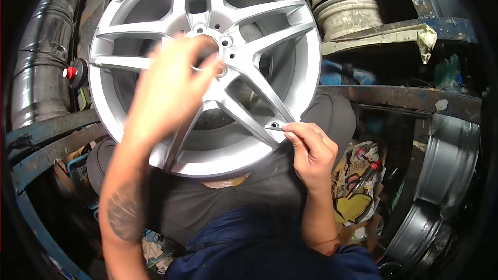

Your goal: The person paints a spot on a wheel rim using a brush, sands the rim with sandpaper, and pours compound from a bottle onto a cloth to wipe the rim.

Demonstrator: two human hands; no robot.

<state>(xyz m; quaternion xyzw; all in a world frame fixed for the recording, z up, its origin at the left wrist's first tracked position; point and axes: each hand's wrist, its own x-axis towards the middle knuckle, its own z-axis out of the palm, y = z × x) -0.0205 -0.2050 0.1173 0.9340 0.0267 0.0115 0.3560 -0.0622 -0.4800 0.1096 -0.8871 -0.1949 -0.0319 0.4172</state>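
A silver alloy wheel rim (241, 116) with paired spokes rests over my lap, its face turned up toward me. Above its centre is my left hand (174, 75), blurred by motion and covering part of the hub. The thumb shows, but most of the fingers are smeared, so their hold cannot be made out. At the lower right edge of the rim, my right hand (314, 150) pinches a thin dark strip (275, 128) between thumb and fingertips. The strip lies close to a small hole (274, 124) between two spokes.
Worn barrel-shaped rims (345, 2) stand at the upper right behind a metal frame beam (399, 94). Plastic-wrapped rims (451, 155) are stacked at the right. A box of tools and scraps (358, 186) sits below. Wrapped cylinders (44, 62) line the left.
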